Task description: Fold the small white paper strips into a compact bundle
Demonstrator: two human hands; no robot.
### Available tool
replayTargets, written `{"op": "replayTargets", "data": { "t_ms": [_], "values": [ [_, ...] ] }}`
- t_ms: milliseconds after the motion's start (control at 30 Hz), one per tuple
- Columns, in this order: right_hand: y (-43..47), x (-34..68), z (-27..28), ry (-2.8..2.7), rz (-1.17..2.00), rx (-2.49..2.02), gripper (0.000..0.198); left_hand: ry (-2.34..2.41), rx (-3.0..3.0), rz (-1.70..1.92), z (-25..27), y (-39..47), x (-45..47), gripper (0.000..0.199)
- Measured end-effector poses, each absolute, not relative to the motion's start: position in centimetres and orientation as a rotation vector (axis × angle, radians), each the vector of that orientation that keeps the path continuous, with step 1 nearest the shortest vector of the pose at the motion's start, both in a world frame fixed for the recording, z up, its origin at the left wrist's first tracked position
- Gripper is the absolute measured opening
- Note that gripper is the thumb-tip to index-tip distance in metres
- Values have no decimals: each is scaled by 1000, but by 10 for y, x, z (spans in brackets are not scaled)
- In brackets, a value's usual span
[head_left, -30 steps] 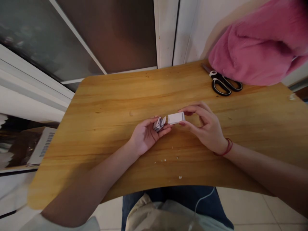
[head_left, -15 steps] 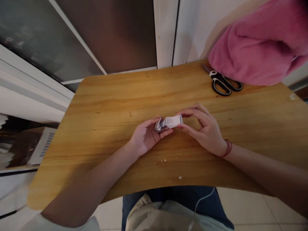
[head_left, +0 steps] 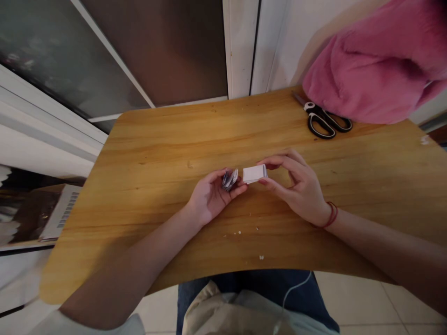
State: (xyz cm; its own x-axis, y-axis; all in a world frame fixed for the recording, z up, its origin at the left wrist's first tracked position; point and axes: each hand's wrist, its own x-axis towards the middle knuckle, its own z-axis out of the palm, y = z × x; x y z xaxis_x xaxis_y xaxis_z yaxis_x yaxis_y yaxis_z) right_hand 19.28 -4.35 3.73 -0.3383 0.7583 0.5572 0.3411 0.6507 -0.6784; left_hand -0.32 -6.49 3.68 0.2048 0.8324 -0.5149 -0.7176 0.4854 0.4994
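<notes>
Above the middle of the wooden table (head_left: pixel 167 153), my right hand (head_left: pixel 298 190) pinches a small stack of white paper slips (head_left: pixel 253 174) by its right end, thumb below and fingers above. Just to the left, my left hand (head_left: pixel 211 195) curls round a loose bunch of small paper slips (head_left: pixel 229 179), which stand on edge and fan apart. A narrow gap separates the stack from the bunch. The left fingertips lie close to the stack's lower left corner; I cannot tell whether they touch it.
Black-handled scissors (head_left: pixel 323 118) lie at the back right, beside a pink plush cloth (head_left: pixel 370 79). Small white paper scraps (head_left: pixel 239 232) are scattered near the front edge. Behind the table rises a framed panel (head_left: pixel 188 51). A box (head_left: pixel 63 211) sits on a shelf at the left.
The white stack in my right hand has come away from the bunch in my left hand, opening a gap between them. The left fingers have drawn back slightly to the left.
</notes>
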Motion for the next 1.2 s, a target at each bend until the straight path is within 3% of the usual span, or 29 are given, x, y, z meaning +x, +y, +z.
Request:
{"op": "replayTargets", "data": {
  "t_ms": [733,1200],
  "values": [
    [-47,190,37,-1978,592,-843,24,744,369,995,39,-70,1,35],
    [-49,188,37,-1971,613,-864,23,794,417,986,45,-73,8,28]
  ]
}}
